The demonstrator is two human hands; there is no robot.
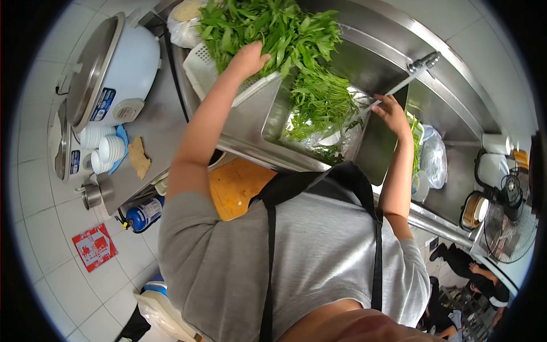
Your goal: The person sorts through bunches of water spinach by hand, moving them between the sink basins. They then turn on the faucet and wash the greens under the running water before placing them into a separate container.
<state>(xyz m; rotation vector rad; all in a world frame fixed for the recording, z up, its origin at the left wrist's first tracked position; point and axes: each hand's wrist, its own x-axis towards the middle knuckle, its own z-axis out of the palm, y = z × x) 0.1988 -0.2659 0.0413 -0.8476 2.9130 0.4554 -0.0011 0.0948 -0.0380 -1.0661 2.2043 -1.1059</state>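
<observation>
My left hand is closed on the leafy greens, a big heap with narrow leaves on a white perforated basket. The fingertips are partly hidden among the leaves. Below the heap, a bunch of long green stems hangs over and into the steel sink basin. On the right, my right hand has its thumb and fingers pinched at the end of the faucet spout, over the basin. Shiny wet surfaces and loose bits of green show beneath the stems.
Left stand a large rice cooker, stacked white cups and a steel counter. A wooden board lies near my waist. Right are a plastic bag, more greens and a fan. Other people are lower right.
</observation>
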